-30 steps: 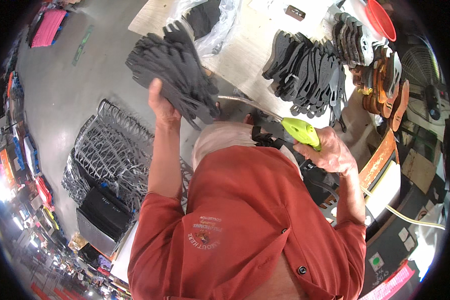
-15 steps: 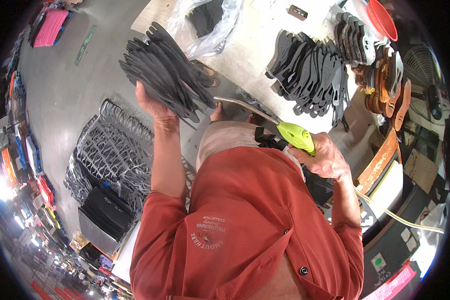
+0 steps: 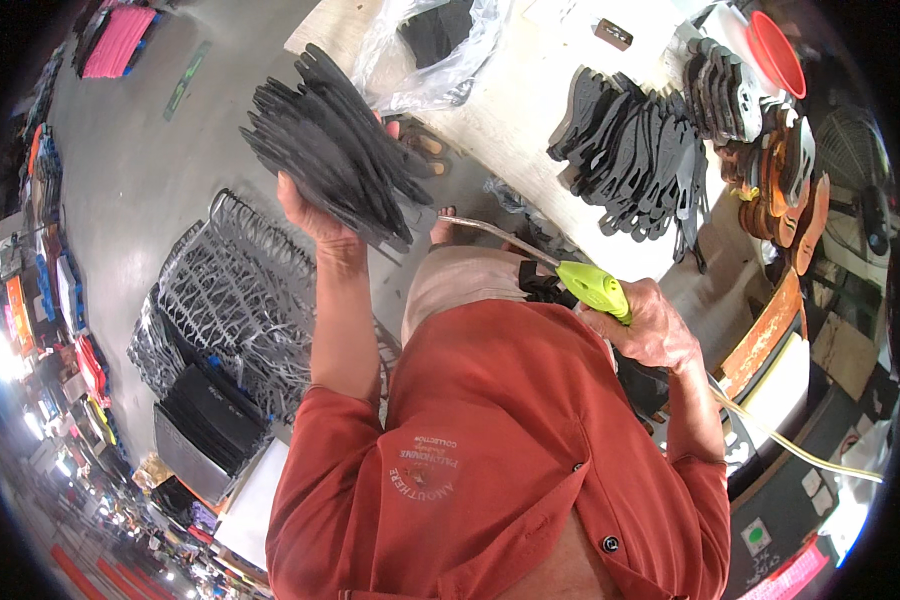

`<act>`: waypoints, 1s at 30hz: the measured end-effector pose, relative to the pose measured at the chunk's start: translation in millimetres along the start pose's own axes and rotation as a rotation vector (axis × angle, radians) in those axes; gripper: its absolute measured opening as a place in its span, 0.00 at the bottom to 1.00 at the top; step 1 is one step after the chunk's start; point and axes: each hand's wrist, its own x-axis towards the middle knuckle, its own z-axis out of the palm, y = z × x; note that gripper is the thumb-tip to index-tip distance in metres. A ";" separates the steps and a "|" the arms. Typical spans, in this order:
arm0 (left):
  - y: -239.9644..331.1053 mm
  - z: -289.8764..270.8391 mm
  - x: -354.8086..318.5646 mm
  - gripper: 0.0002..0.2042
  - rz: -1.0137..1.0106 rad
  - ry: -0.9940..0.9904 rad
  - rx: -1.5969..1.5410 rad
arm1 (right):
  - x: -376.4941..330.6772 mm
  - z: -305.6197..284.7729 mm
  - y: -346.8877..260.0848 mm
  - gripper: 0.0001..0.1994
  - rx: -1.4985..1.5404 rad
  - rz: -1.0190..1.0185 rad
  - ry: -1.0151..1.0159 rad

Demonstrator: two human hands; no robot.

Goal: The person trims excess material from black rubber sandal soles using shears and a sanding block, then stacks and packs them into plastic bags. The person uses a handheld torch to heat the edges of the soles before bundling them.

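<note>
Item: stack of flat black sole-shaped cut-outs [image 3: 335, 150], fanned and tilted, held raised in the left hand [image 3: 310, 215], whose fingers are closed about the stack's lower edge, thumb side toward the camera; the stack sits above a grey floor [image 3: 140, 180], left of the white worktable [image 3: 530, 90]. Item: tool with a lime-green handle [image 3: 595, 288] and a long thin metal shaft [image 3: 495, 232], clasped in the right hand [image 3: 655, 328], fingers wrapped tight round the handle; the shaft points up and left, its tip near the lower right edge of the raised stack (whether it touches cannot be told). A pale cord [image 3: 800, 445] runs from behind the right hand toward the lower right. Item: person's red shirt [image 3: 490, 460], filling the lower middle, both sleeves reaching to the forearms. Item: further black cut-outs [image 3: 635, 150], laid overlapping on the worktable, well apart from the raised stack. Item: clear plastic bag [image 3: 425, 55] with dark contents, on the table's far end, just beyond the raised stack. Item: heap of black web-like offcuts [image 3: 230, 300], on the floor below the left forearm. Item: brown and black soles [image 3: 785, 190], stacked at the table's right end, beneath a red round dish [image 3: 775, 50]. Item: pink mat [image 3: 118, 40], far upper left on the floor.
</note>
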 end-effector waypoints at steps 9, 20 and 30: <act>7.7 -17.3 5.6 0.40 0.139 0.107 0.152 | -4.4 11.5 -5.8 0.15 0.052 0.043 -0.028; 2.1 -64.8 -20.4 0.46 -0.205 -0.017 0.216 | -5.6 -3.8 -3.6 0.03 0.217 -0.033 0.164; 61.6 -85.4 -34.6 0.45 -0.476 -0.207 0.629 | -23.6 -84.8 1.2 0.05 0.222 0.044 0.041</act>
